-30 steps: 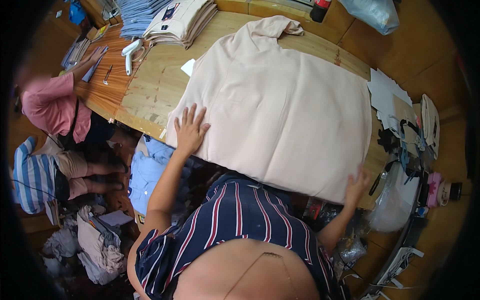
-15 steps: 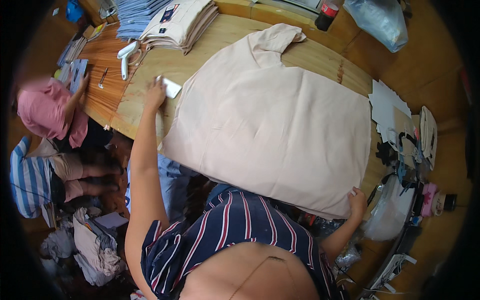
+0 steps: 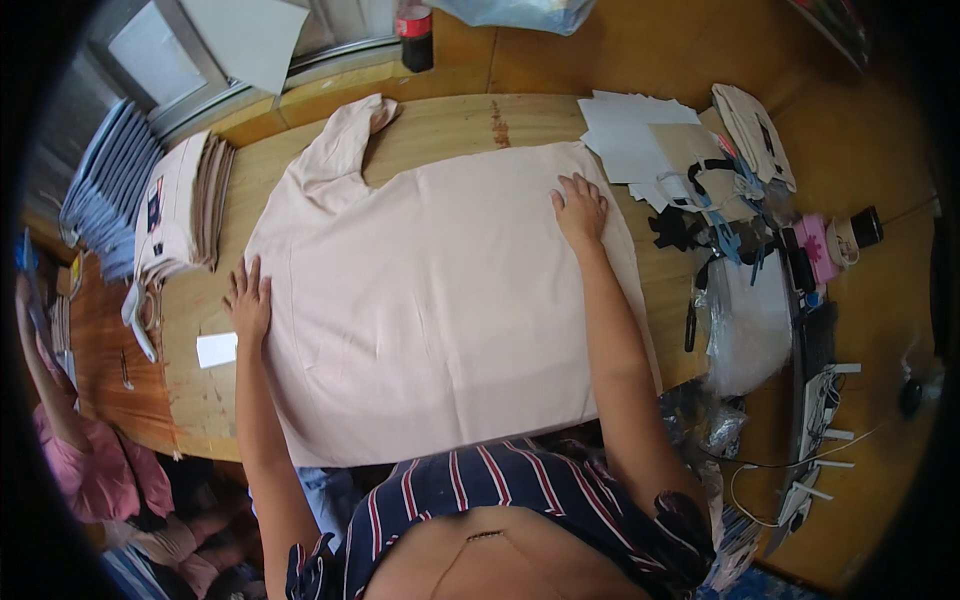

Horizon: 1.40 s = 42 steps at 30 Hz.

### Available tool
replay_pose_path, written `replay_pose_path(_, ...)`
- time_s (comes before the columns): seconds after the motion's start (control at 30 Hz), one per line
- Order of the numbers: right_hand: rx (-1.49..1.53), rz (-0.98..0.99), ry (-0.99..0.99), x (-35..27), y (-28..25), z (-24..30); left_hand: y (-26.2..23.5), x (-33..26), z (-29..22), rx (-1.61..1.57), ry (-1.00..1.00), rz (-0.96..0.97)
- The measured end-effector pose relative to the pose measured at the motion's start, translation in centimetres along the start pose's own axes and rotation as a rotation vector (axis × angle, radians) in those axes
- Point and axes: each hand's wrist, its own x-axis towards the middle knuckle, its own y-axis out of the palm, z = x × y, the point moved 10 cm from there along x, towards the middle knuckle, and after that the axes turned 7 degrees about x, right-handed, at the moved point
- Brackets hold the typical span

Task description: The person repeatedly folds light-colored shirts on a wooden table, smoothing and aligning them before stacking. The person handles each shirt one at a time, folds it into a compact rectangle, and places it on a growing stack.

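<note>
A pale pink shirt (image 3: 450, 290) lies spread on the wooden table (image 3: 270, 122), one sleeve sticking out at the far left. Flat on the shirt's left edge rests my left hand (image 3: 250, 300), its fingers stretched apart. My right hand (image 3: 581, 210) lies on the far right part of the cloth, fingers spread. Neither hand grips anything. Just left of my left wrist is a small white card (image 3: 216, 350).
Folded beige shirts (image 3: 190, 200) and a stack of blue shirts (image 3: 112, 190) stand at the left, near a white handheld device (image 3: 138, 318). White sheets (image 3: 630, 130), straps and plastic bags (image 3: 750, 320) crowd the right. A cola bottle (image 3: 415, 40) stands behind. A co-worker in pink (image 3: 75, 450) is at left.
My left hand has left the white card and come onto the shirt's left edge. My right hand has moved from the near right corner to the far right part. The view has swung right.
</note>
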Motion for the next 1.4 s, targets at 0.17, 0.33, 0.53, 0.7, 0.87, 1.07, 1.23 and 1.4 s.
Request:
replay_pose_path(0.17, -0.193, -0.309, 0.296, 3.2, -6.1, -4.4, -0.4, 0.1, -0.1, -0.006, 0.010, -0.013)
replay_pose_path(0.33, -0.085, 0.128, 0.273, 8.6, -3.0, -9.0, -2.5, -2.2, 0.7, -0.108, -0.034, -0.166)
replay_pose_path(0.53, -0.038, -0.759, 0.154, 2.2, -20.3, -14.7, -7.8, -13.0, -9.3, -0.205, 0.231, -0.088)
replay_pose_path(0.7, 1.424, -0.846, -0.224, -10.6, -24.9, -1.9, -5.7, -21.5, -3.6, -0.216, -0.063, -0.023)
replay_pose_path(0.87, 1.722, -0.152, -0.042, -15.3, -14.0, 11.0, -2.6, -25.3, 5.9, -0.096, -0.350, 0.019)
replay_pose_path(1.07, 1.741, 1.176, 0.036, -28.3, 1.2, 28.3, -2.4, -25.5, 9.7, -0.037, -0.418, -0.069)
replay_pose_path(1.23, 1.590, 1.197, 0.140, -32.5, 4.1, 29.2, -6.0, -26.7, 11.3, -0.189, -0.502, -0.483)
replay_pose_path(1.4, 1.501, 1.199, 0.144, -33.9, 4.0, 28.9, -7.1, -26.3, 4.1, -0.261, -0.235, -0.406)
